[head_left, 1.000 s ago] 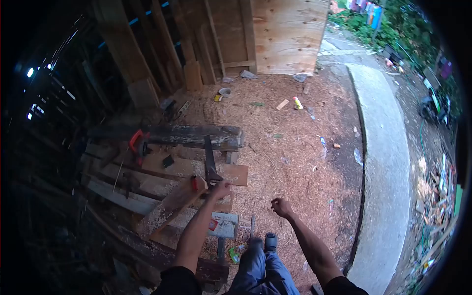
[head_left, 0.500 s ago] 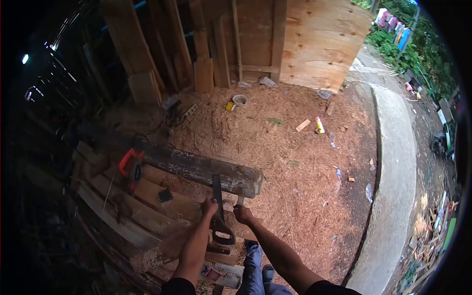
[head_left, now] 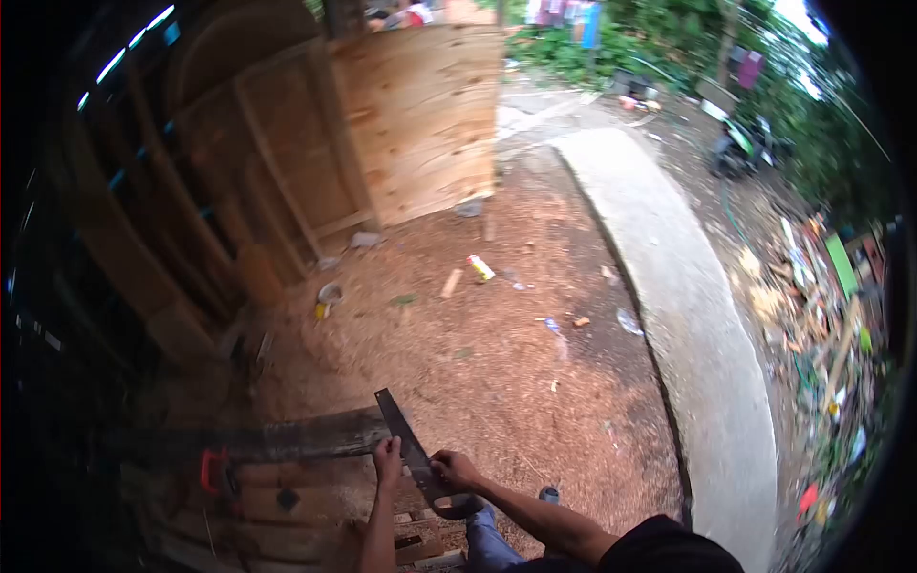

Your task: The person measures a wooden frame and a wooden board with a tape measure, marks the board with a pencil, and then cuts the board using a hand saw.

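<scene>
A dark handsaw [head_left: 409,444] slants between my hands, its blade tip up to the left and its looped handle [head_left: 457,506] toward my legs. My left hand [head_left: 387,460] is closed on the left side of the blade. On the other side, my right hand [head_left: 456,469] is closed against or just beside the blade, near the handle end; anything inside its fingers is hidden. A thick, dark timber beam [head_left: 320,435] lies left of the saw, its end close behind my left hand.
A red-framed tool [head_left: 212,470] sits by the beam above wooden boards [head_left: 263,506]. Wood shavings cover the ground [head_left: 497,372], with a wood offcut [head_left: 452,283], a yellow-white tube [head_left: 480,267] and a small bucket [head_left: 330,293]. A concrete kerb [head_left: 683,286] runs along the right.
The view has swung right, bringing more of the kerb and rubbish into sight. The saw has tilted, its tip leaning left. My right hand has come closer to the blade.
</scene>
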Action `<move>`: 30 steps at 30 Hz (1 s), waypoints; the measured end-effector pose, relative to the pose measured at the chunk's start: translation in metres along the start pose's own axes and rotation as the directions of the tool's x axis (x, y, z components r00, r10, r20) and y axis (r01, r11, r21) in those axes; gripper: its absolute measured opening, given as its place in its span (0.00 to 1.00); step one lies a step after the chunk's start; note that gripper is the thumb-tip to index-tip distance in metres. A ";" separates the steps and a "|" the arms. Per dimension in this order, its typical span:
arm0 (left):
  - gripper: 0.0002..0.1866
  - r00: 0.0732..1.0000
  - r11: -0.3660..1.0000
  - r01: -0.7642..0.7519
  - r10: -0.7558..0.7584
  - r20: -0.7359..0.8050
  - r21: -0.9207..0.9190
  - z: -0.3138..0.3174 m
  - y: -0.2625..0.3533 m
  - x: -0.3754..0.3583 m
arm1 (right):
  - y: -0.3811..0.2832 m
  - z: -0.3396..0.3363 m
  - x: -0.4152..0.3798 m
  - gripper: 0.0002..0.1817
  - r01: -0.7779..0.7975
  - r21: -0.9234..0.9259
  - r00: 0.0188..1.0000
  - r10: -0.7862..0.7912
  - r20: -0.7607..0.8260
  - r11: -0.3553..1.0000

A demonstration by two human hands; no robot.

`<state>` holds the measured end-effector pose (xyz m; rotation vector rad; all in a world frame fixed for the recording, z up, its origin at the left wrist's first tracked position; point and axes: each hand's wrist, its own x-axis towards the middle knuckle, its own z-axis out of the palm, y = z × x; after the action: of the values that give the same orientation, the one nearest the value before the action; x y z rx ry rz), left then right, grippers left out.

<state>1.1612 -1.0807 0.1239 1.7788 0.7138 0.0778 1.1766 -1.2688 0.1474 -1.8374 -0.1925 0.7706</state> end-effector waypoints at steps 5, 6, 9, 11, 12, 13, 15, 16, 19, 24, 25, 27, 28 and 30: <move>0.08 0.861 0.927 0.200 -0.012 0.508 -0.318 0.148 0.084 -0.091 | 0.046 -0.136 -0.115 0.11 -0.155 0.004 0.907 0.144 -0.395 0.988; 0.07 0.811 0.915 0.255 -0.026 0.585 -0.313 0.186 0.088 -0.105 | 0.058 -0.161 -0.142 0.11 -0.161 0.053 0.860 0.167 -0.482 0.986; 0.06 0.572 0.934 0.295 -0.003 0.820 -0.203 0.275 0.106 -0.171 | 0.103 -0.212 -0.227 0.11 -0.153 0.099 0.732 0.179 -0.657 0.983; 0.06 0.361 0.962 0.251 0.008 0.933 -0.106 0.316 0.112 -0.217 | 0.128 -0.218 -0.282 0.11 -0.199 0.185 0.570 0.267 -0.777 0.962; 0.07 0.277 0.981 0.185 0.011 0.961 -0.065 0.334 0.110 -0.240 | 0.132 -0.215 -0.308 0.11 -0.266 0.317 0.460 0.409 -0.788 0.911; 0.07 0.183 0.993 0.112 0.007 0.983 -0.028 0.351 0.110 -0.260 | 0.138 -0.214 -0.333 0.11 -0.238 0.384 0.363 0.448 -0.817 0.892; 0.08 -0.019 0.994 -0.050 -0.099 0.995 0.098 0.373 0.098 -0.299 | 0.151 -0.182 -0.384 0.11 -0.164 0.548 0.216 0.572 -0.791 0.820; 0.09 -0.144 0.984 -0.102 -0.158 0.977 0.144 0.382 0.099 -0.323 | 0.159 -0.163 -0.404 0.12 -0.116 0.560 0.093 0.570 -0.816 0.821; 0.11 -0.386 0.910 -0.359 -0.347 0.855 0.207 0.384 0.098 -0.406 | 0.159 -0.101 -0.462 0.12 0.074 0.690 -0.202 0.688 -0.697 0.720; 0.19 -0.611 0.759 -0.638 -0.603 0.513 0.131 0.351 0.062 -0.536 | 0.184 -0.006 -0.542 0.13 0.267 0.740 -0.583 0.715 -0.386 0.617; 0.21 -0.653 0.756 -0.651 -0.605 0.456 0.070 0.343 0.050 -0.564 | 0.194 0.014 -0.557 0.13 0.295 0.738 -0.607 0.716 -0.346 0.607; 0.24 -0.673 0.735 -0.678 -0.629 0.389 0.017 0.328 0.024 -0.615 | 0.213 0.051 -0.582 0.11 0.321 0.708 -0.772 0.607 -0.188 0.629; 0.24 -0.680 0.714 -0.699 -0.649 0.340 -0.033 0.321 0.011 -0.640 | 0.216 0.066 -0.598 0.10 0.367 0.691 -0.811 0.578 -0.090 0.623; 0.23 -0.655 0.654 -0.750 -0.711 0.256 -0.105 0.304 -0.005 -0.694 | 0.229 0.096 -0.639 0.10 0.420 0.672 -0.820 0.572 -0.007 0.610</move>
<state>0.7169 -1.6865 0.2241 1.1345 -1.7150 -2.3194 0.5727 -1.5897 0.1890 -0.6909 2.2667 -1.2195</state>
